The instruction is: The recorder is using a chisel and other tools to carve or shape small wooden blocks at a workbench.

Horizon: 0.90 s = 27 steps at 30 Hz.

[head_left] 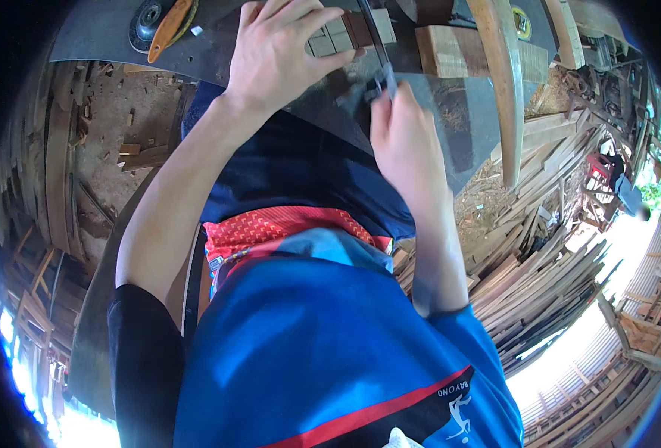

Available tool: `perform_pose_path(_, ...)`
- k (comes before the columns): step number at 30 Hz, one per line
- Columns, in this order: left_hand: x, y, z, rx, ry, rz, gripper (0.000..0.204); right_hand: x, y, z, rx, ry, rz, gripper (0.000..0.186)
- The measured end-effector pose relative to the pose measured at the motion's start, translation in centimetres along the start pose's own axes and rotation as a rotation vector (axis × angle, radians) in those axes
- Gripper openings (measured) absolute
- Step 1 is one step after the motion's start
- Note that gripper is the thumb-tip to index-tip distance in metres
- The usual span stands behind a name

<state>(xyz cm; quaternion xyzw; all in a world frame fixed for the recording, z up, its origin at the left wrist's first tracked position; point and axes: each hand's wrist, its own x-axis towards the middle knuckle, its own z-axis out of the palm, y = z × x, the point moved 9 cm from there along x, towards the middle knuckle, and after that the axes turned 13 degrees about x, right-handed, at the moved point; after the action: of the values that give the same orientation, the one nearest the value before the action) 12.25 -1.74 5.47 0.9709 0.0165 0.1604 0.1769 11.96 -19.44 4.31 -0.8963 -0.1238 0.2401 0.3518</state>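
Shirt: bright blue front, nearest the camera, with a red stripe and a black panel low on the right; black left sleeve.
Waist: red patterned cloth shows under the shirt hem, with dark navy cloth beyond it.
Left hand: the left hand reaches over the dark tabletop, its thumb and forefinger spread in a wide V around the pale wooden block; whether they squeeze it cannot be told, and the upper fingers run to the frame's edge.
Right hand: closed around the near end of a slim dark tool, the right hand is on the near side of the blocks; blur hides the tool's exact kind.
Blocks: the pale one carries a grid of lines and lies at the top centre of the view; a reddish-brown piece sits against its right side, partly behind the tool.
Tabletop right: a thick timber block, crossed by a curved wooden piece that juts over the edge; near them, a yellow ring-shaped item.
Tabletop left: an orange-brown wooden handle lies against a round dark disc, a small white scrap beside.
Ground: long planks heaped on the right.
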Motion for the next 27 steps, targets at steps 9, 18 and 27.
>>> perform_pose_path(9, -0.5, -0.3, -0.6, -0.132, 0.205, 0.057, 0.046, -2.6, 1.6, 0.9, 0.015, -0.036, 0.038, 0.018)
perform_pose_path(18, -1.5, -0.8, 1.0, 0.104, 0.089, 0.018, 0.046, -1.8, 1.2, 1.5, 0.046, -0.026, -0.005, 0.020)
perform_pose_path(27, -0.9, -0.5, 0.9, 0.087, 0.103, 0.028, 0.046, 0.5, 0.0, 1.1, 0.029, 0.019, -0.046, 0.021)
